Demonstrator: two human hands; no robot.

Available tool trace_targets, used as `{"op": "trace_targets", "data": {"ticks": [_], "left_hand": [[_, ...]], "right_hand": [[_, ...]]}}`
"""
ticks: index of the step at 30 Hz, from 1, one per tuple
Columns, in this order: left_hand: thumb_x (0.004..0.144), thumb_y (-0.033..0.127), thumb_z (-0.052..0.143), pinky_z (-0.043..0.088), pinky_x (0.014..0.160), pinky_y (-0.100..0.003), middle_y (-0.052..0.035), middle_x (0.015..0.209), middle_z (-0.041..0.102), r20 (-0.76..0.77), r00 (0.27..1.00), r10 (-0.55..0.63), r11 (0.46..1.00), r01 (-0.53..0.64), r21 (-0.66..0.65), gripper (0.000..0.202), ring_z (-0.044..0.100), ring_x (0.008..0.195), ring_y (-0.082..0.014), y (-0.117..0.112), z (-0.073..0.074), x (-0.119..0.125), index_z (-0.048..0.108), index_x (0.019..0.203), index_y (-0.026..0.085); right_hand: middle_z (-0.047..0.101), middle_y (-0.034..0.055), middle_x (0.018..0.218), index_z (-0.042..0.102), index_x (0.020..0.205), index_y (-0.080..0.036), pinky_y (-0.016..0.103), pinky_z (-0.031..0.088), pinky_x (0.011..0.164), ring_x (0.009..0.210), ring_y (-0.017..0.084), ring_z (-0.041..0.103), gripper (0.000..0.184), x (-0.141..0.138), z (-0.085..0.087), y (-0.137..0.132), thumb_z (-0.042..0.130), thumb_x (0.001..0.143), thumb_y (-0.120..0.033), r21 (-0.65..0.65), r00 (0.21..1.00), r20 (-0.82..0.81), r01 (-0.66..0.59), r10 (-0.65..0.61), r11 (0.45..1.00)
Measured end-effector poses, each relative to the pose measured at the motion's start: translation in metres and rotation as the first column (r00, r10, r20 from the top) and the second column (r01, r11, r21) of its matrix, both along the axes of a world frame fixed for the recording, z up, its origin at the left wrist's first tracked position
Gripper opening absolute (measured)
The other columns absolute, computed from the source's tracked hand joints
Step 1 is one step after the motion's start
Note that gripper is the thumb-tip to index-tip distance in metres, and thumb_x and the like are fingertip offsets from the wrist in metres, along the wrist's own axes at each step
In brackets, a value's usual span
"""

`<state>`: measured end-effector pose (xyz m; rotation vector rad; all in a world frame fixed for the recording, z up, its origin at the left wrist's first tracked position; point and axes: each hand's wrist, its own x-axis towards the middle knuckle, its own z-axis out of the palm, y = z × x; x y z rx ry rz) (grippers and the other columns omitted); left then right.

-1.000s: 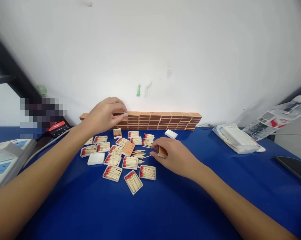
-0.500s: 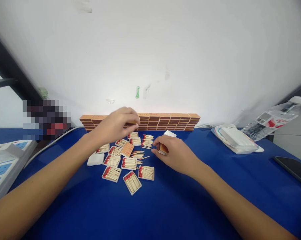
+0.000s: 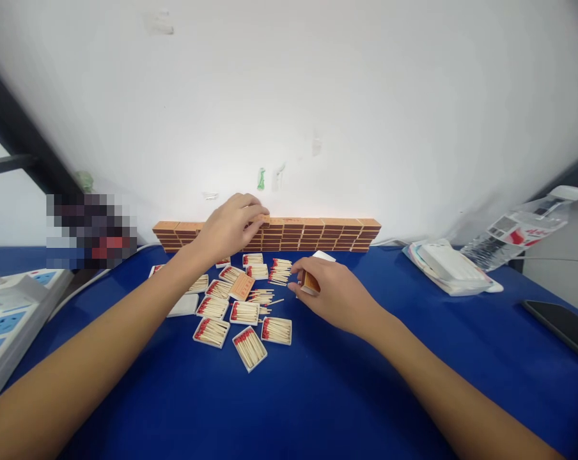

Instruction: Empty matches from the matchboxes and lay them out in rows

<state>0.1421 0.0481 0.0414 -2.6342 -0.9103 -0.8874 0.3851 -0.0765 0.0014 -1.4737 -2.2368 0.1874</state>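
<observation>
Two boxes are in my grip. My left hand (image 3: 231,227) pinches a matchbox (image 3: 266,220) between thumb and fingertips, and it sits on the top course of the row of stacked boxes (image 3: 318,234). That row runs off to both sides of those fingers, against the foot of the wall (image 3: 366,96). My right hand (image 3: 334,292) is curled around the other matchbox (image 3: 311,282), which is tilted just above the blue table (image 3: 318,396).

Between my two hands and a little nearer to me lie the open trays of matches (image 3: 245,313). Some loose matches (image 3: 266,296) are scattered just left of my right fingertips. An upturned white tray (image 3: 183,305) rests under my left wrist. Far beyond my left elbow is a power strip (image 3: 1,319). Well off past my right hand are a plastic packet (image 3: 452,265) and a phone (image 3: 562,322).

I judge the stack to be the weak point. A sideways nudge from my left fingers as they let go could push the top course askew or topple a column onto the trays. My left forearm also hangs low over the trays, so a dropped wrist could sweep the matches out.

A second ago my left hand was at the left end of the row. Now it is further right, and that end stands uncovered. My right hand has barely shifted and keeps its box.
</observation>
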Motion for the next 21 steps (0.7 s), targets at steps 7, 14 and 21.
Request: {"op": "trace_targets", "data": {"ticks": [7,14,21], "left_hand": [[0.085,0.047,0.079,0.048,0.070,-0.035,-0.0072,0.102,0.077,-0.300,0.953,-0.048,0.890,-0.096,-0.447,0.029,0.069,0.086,-0.0232,-0.046,0.004,-0.031,0.080,0.100,0.023],[0.096,0.054,0.070,0.051,0.079,-0.037,-0.0070,0.104,0.078,-0.096,0.995,0.004,0.913,-0.043,-0.407,0.040,0.071,0.092,-0.0240,-0.083,-0.006,-0.005,0.074,0.118,0.021],[0.096,0.049,0.070,0.048,0.069,-0.034,-0.0034,0.101,0.076,0.043,0.999,-0.004,0.890,0.023,-0.455,0.030,0.071,0.092,-0.0246,-0.119,-0.021,0.031,0.066,0.113,0.025]], "right_hand": [[0.074,0.0052,0.094,0.069,0.110,-0.021,0.033,0.043,0.068,0.081,0.022,0.066,0.015,0.003,-0.006,0.003,0.071,0.098,-0.029,-0.003,1.000,0.012,-0.008,0.008,1.000],[0.075,0.0091,0.112,0.053,0.135,-0.022,0.038,0.051,0.079,0.097,0.028,0.072,0.048,-0.001,-0.009,0.000,0.074,0.093,-0.033,-0.023,0.994,-0.110,-0.005,0.002,1.000],[0.071,0.0118,0.126,0.044,0.137,-0.023,0.037,0.055,0.085,0.108,0.027,0.071,0.057,-0.008,-0.003,-0.009,0.070,0.086,-0.017,-0.059,0.936,-0.320,-0.177,0.149,0.983]]}}
